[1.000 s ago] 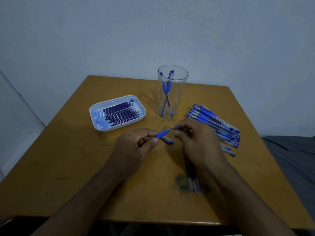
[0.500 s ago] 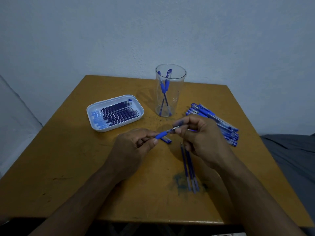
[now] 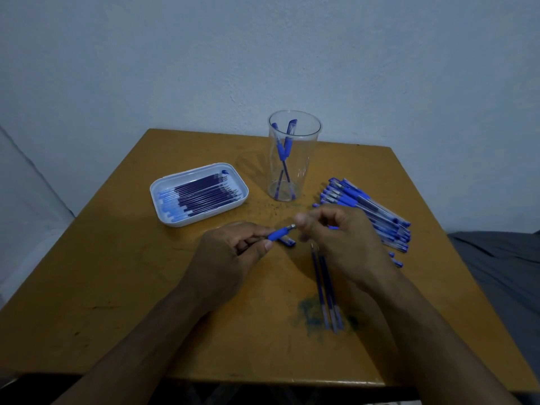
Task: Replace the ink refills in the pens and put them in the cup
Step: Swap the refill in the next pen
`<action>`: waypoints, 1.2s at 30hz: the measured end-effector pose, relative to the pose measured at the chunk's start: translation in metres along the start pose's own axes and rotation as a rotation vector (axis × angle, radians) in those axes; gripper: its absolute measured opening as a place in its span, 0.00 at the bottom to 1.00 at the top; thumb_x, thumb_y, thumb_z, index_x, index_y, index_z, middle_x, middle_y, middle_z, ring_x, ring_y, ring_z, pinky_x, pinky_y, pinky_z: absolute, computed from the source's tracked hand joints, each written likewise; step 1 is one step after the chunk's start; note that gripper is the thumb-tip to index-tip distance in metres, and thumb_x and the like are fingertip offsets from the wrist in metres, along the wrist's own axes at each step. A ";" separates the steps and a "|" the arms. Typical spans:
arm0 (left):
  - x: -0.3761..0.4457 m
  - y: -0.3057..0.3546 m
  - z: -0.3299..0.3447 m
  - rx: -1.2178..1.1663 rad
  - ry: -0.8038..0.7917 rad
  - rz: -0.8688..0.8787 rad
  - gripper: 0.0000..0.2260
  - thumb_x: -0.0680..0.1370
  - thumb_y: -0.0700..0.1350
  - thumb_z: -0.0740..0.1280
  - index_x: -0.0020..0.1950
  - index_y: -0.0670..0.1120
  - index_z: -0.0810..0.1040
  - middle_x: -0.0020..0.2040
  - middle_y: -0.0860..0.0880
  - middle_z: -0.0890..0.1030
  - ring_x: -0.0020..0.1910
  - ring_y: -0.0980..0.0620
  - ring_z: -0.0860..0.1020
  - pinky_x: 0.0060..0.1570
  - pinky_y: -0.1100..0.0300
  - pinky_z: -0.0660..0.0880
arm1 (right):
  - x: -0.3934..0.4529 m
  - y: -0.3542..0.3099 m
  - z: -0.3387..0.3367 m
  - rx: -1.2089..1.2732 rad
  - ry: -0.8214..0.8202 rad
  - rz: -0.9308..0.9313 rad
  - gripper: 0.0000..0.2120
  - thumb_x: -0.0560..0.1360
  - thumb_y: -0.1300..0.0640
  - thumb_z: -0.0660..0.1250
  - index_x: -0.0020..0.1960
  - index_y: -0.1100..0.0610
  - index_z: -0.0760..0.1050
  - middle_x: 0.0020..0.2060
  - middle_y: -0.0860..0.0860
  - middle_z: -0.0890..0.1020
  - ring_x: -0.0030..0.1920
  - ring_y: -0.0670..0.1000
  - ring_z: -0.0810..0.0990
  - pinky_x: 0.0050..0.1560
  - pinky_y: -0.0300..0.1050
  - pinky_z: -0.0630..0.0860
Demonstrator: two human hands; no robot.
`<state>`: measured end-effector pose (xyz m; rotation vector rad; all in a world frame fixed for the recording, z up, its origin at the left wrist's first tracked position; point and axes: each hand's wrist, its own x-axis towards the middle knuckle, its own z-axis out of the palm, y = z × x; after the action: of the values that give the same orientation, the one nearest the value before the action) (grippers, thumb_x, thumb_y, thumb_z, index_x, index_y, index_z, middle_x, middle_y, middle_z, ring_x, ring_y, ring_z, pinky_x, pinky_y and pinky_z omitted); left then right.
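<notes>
Table under you is ochre-brown wood, scuffed, with a blue-green ink smear near the front edge and fine dark specks just in front of the cup. Behind it a pale, rough-plastered wall; grey fabric at the right edge, beside the table.

Your left hand has its fingers curled round the barrel of a pen, thumb along the blue grip, the metal tip end pointing right. Your right hand meets that tip, thumb and fingers pinched at it; whether they hold the tip piece itself you cannot tell from here. A loose blue cap lies on the table just beneath the pen.

Two loose refills lie side by side in front of your right hand, their near ends on the ink smear.

Clear plastic cup stands upright at the far centre with two pens in it, crossing each other. White tray, left of the cup, holds a row of dark refills. Pile of pens lies right of the cup, partly behind your right hand.
</notes>
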<state>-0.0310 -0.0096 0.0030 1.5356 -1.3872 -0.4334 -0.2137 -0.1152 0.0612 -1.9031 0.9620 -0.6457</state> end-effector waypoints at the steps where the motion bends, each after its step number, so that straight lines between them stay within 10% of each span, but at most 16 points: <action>1: 0.000 0.000 0.000 0.000 0.001 0.000 0.12 0.78 0.44 0.72 0.60 0.53 0.84 0.41 0.56 0.81 0.38 0.50 0.78 0.38 0.53 0.78 | 0.000 0.000 -0.001 0.059 -0.044 0.003 0.09 0.75 0.46 0.71 0.49 0.51 0.83 0.35 0.48 0.82 0.28 0.42 0.75 0.30 0.36 0.73; 4: 0.000 0.000 0.000 0.017 -0.002 0.001 0.12 0.78 0.44 0.72 0.60 0.53 0.84 0.42 0.56 0.81 0.38 0.51 0.78 0.37 0.55 0.78 | 0.000 0.002 -0.001 0.076 -0.072 -0.012 0.02 0.78 0.56 0.71 0.49 0.51 0.83 0.33 0.46 0.80 0.25 0.43 0.71 0.27 0.37 0.69; 9: 0.001 -0.001 0.000 0.012 0.009 -0.011 0.11 0.78 0.43 0.71 0.60 0.52 0.84 0.41 0.56 0.80 0.38 0.52 0.77 0.38 0.58 0.77 | 0.001 0.001 0.004 -0.078 0.026 -0.020 0.24 0.74 0.35 0.61 0.39 0.54 0.82 0.33 0.50 0.83 0.33 0.45 0.80 0.34 0.40 0.76; 14: 0.001 0.001 0.000 0.042 0.001 0.020 0.12 0.78 0.43 0.72 0.60 0.53 0.84 0.41 0.59 0.80 0.39 0.52 0.78 0.37 0.63 0.75 | 0.003 0.004 0.002 -0.029 -0.024 -0.051 0.04 0.77 0.50 0.71 0.47 0.48 0.84 0.37 0.45 0.81 0.31 0.41 0.76 0.32 0.34 0.71; 19: 0.001 0.000 0.000 0.048 0.040 0.009 0.12 0.77 0.42 0.72 0.60 0.52 0.84 0.39 0.56 0.79 0.37 0.50 0.77 0.36 0.60 0.75 | 0.002 0.004 0.005 -0.066 0.079 -0.053 0.23 0.76 0.35 0.61 0.38 0.52 0.83 0.34 0.47 0.83 0.37 0.44 0.81 0.40 0.43 0.77; 23: 0.001 0.001 0.000 0.054 0.050 0.017 0.12 0.77 0.43 0.73 0.59 0.53 0.84 0.39 0.57 0.79 0.37 0.52 0.77 0.36 0.66 0.71 | 0.002 0.002 0.000 -0.014 -0.021 -0.054 0.07 0.76 0.49 0.71 0.53 0.47 0.84 0.40 0.43 0.83 0.43 0.39 0.80 0.45 0.38 0.72; 36: 0.000 0.009 0.001 0.250 0.107 0.155 0.13 0.76 0.43 0.74 0.60 0.48 0.84 0.42 0.56 0.81 0.41 0.57 0.79 0.38 0.69 0.72 | 0.001 0.002 0.008 0.056 0.046 0.046 0.05 0.77 0.56 0.72 0.43 0.50 0.83 0.34 0.54 0.82 0.27 0.44 0.72 0.29 0.41 0.70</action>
<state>-0.0362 -0.0090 0.0103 1.6098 -1.5063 -0.0831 -0.2081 -0.1132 0.0558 -1.8188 1.0037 -0.6850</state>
